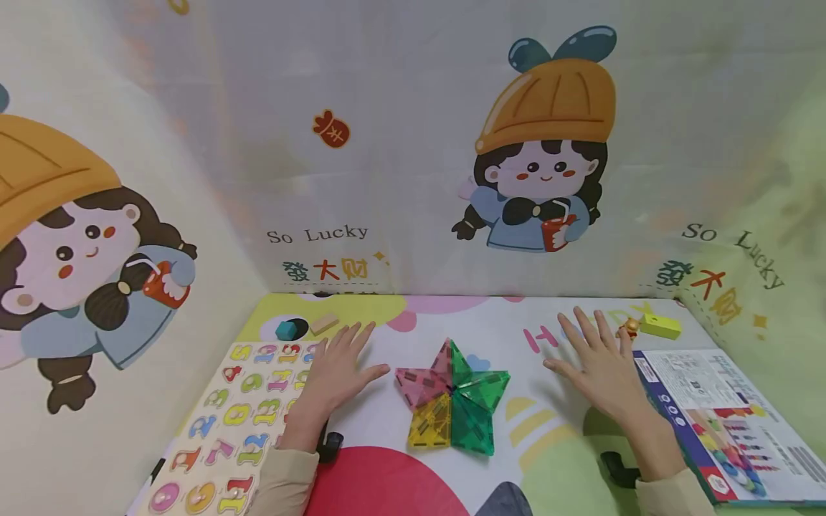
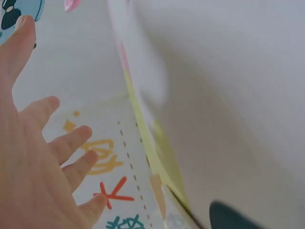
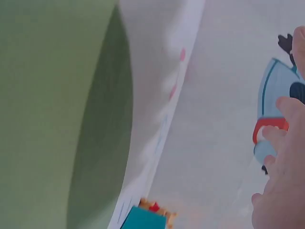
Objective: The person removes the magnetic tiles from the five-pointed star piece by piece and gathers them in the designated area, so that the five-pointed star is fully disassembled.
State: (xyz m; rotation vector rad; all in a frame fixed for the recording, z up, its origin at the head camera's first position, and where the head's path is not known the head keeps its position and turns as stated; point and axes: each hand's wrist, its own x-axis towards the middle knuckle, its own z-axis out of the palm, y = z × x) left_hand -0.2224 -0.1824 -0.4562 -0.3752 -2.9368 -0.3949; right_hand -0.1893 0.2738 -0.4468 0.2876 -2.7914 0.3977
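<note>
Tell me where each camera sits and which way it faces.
Head: worn on the head, facing forward and down at star, table and backdrop; left hand, right hand and sleeves show.
Left wrist: on that wrist, facing table and backdrop lettering; left hand shows at left.
Right wrist: on that wrist, facing table and backdrop cartoon; right hand partly shows at right.
Shared: head and right wrist both show the right hand and cartoon.

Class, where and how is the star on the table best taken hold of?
Grip the star, probably by its pink left point and green right point, left hand coming from the left, right hand from the right: both points jut outward towards the hands.
</note>
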